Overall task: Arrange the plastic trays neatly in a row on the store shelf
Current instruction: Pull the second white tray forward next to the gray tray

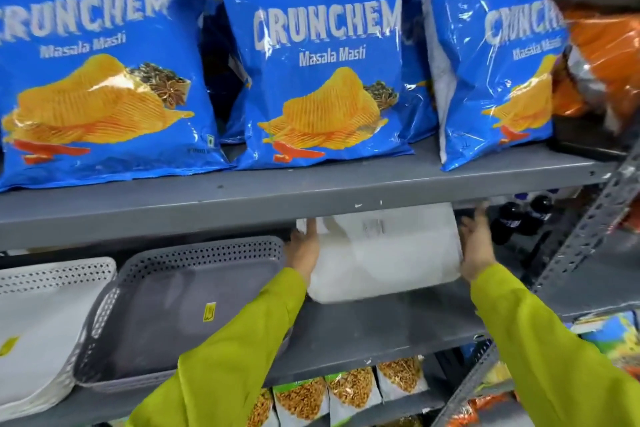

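Hands in lime-green sleeves gripped a white plastic tray [384,253] from both sides, the left hand [304,250] on its left edge and the right hand [476,246] on its right edge, holding it tilted just under the upper shelf [311,198] and above the grey middle shelf [381,329]. Left of it, a grey perforated tray [166,308] and a white perforated tray [41,322] leaned side by side on that shelf, while blue chip bags [322,59] stood in a row above.

Single head view, close to grey shelving [311,191], facing forward and slightly down; chip bags [322,59] fill upper frame.
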### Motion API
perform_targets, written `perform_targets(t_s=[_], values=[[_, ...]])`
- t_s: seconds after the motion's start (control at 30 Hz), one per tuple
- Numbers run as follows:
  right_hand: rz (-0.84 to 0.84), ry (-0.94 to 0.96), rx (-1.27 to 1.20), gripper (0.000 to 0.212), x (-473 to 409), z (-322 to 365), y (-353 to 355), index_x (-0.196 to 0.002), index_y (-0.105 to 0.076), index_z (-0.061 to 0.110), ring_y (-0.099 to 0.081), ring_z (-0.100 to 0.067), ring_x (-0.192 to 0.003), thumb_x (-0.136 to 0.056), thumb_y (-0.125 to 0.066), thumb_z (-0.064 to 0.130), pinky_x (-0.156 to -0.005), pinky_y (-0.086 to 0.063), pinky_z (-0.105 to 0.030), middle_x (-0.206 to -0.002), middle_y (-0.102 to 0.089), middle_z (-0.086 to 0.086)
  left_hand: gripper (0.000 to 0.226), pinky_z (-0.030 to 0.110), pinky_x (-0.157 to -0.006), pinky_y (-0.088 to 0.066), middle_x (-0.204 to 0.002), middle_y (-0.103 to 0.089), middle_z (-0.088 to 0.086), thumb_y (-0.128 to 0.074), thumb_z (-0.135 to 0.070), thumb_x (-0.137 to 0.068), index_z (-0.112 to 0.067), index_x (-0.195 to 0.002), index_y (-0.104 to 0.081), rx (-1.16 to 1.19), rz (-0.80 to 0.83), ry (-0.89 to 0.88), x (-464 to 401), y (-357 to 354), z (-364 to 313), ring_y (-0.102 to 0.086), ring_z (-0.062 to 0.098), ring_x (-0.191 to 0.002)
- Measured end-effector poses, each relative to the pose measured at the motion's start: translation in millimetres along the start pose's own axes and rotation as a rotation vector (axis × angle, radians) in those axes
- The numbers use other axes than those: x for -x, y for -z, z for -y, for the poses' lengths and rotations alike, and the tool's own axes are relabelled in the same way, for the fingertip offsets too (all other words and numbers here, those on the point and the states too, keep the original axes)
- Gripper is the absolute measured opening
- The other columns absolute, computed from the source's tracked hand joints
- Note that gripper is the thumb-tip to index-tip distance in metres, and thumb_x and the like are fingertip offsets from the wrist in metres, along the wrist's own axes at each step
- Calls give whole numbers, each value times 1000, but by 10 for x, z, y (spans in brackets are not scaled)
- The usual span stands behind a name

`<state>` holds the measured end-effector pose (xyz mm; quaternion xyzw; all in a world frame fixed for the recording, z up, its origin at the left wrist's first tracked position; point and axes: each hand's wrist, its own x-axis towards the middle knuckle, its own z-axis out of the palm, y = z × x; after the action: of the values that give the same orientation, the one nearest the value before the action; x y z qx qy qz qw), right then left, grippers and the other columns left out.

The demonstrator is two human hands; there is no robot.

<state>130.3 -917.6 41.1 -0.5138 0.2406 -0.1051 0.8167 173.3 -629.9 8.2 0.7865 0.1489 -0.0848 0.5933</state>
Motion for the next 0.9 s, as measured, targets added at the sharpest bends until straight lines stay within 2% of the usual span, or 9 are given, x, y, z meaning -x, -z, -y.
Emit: perform_targets(t_s=[0.1, 0.2, 0.3, 0.37, 0.47, 0.6, 0.67, 0.73, 0.9], values=[[49, 91, -237, 92, -92, 193, 32, -128, -56, 15, -65, -21, -99, -68, -42, 84, -77, -51, -36, -138, -56, -8, 72, 48, -109, -43, -133, -61, 5, -38, -69, -76, -22, -125, -60, 475, 9, 46, 23, 117, -142, -58, 27, -117], [145, 110, -297, 80, -91, 187, 51, -121, -65, 25, -65, -22, -109, -69, -44, 81, -92, -50, -39, -122, -68, -3, 47, 43, -98, -49, -105, -71, 6, -44, -52, -88, -17, -111, -67, 660, 162, 68, 168, 240, -186, -63, 25, -99], [178, 64, -243, 54, -35, 24, 114, -90, -77, 20, -71, -22, -92, -74, -51, 64, -78, -59, -32, -94, -77, -3, 13, 32, -74, -52, -79, -71, 5, -57, -21, -90, -13, -88, -68, 420, 260, 95, 346, 221, 11, -63, 20, -78], [123, 4, -219, 33, -74, -109, 253, -77, -78, 15, -70, -26, -83, -79, -54, 38, -62, -60, -29, -80, -77, -5, 12, 31, -70, -55, -85, -69, 12, -58, 2, -81, -4, -88, -66, 241, 164, 87, 355, 166, 193, -64, 23, -77], [38, -54, -100, 22, -81, -171, 475, -101, -62, 14, -61, -27, -89, -88, -52, 29, -73, -55, -32, -88, -69, -8, 40, 39, -86, -57, -106, -71, 16, -56, 10, -67, 4, -105, -67, 54, -9, -9, 332, 134, 392, -67, 28, -95], [47, -156, 424, 57, -71, -247, 609, -118, -63, 5, -64, -31, -92, -76, -72, 43, -89, -51, -45, -104, -69, -18, 79, 43, -104, -47, -135, -53, 19, -56, 6, -66, -2, -142, -34, -273, -100, -145, 434, 92, 431, -53, 36, -122], [-36, -108, 779, 65, -166, -333, 682, -114, -63, -6, -62, -30, -88, -60, -85, 23, -80, -53, -40, -108, -67, -25, 78, 46, -102, -47, -136, -52, 21, -56, 3, -69, -3, -142, -30, -480, -91, -179, 447, 69, 457, -52, 40, -123], [-117, -61, 1023, 41, -78, -315, 595, -110, -61, -10, -56, -28, -86, -71, -71, -1, -69, -49, -34, -112, -65, -28, 68, 47, -96, -51, -129, -59, 21, -55, 2, -73, -4, -139, -36, -628, -128, -196, 502, 91, 448, -57, 41, -117], [-197, 45, 1212, 60, 192, -364, 479, -140, -37, 1, -47, -41, -125, -83, -56, 2, -104, -39, -41, -140, -47, -24, 52, 44, -88, -53, -128, -59, 8, -54, -6, -79, -21, -129, -51, -832, -164, -294, 829, 252, 372, -61, 37, -111]])
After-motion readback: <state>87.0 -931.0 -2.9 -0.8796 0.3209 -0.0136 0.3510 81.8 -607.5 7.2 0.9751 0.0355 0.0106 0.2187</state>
